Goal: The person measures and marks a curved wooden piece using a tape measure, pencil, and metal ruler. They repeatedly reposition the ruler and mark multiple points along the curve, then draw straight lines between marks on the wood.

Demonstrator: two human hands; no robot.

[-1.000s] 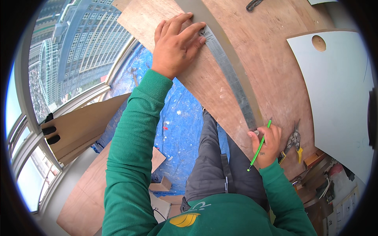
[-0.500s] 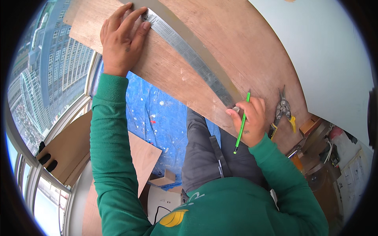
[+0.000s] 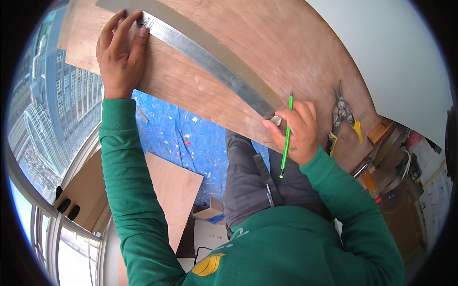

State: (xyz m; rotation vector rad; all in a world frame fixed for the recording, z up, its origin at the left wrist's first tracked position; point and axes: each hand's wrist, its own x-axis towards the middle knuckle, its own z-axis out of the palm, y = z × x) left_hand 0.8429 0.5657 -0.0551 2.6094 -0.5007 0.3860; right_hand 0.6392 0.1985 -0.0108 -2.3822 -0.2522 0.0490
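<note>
A long metal ruler (image 3: 210, 61) lies along a grey-brown flat strip (image 3: 224, 47) on a wooden board (image 3: 305, 52). My left hand (image 3: 121, 57) is at the ruler's far left end. Its thumb and index finger press the ruler's edge and end, and another fingertip touches the strip. At the near right end, my right hand (image 3: 298, 128) has a green pencil (image 3: 286, 143) tucked through its fingers, point away from me. Its thumb and index finger also pinch a small pale piece (image 3: 275, 120) at the ruler's end; I cannot make out what it is.
Snips with black-and-yellow handles (image 3: 342, 112) lie right of my right hand. Blue sheeting (image 3: 179, 136) covers the floor below the board. A loose plywood piece (image 3: 174, 186) sits lower left, near a window frame (image 3: 78, 167). Tools crowd the right side, beside a white surface (image 3: 396, 57).
The view has shifted, so the board, ruler and both hands appear farther left. Both hands keep their hold at the ruler's ends, and the ruler stays alongside the strip.
</note>
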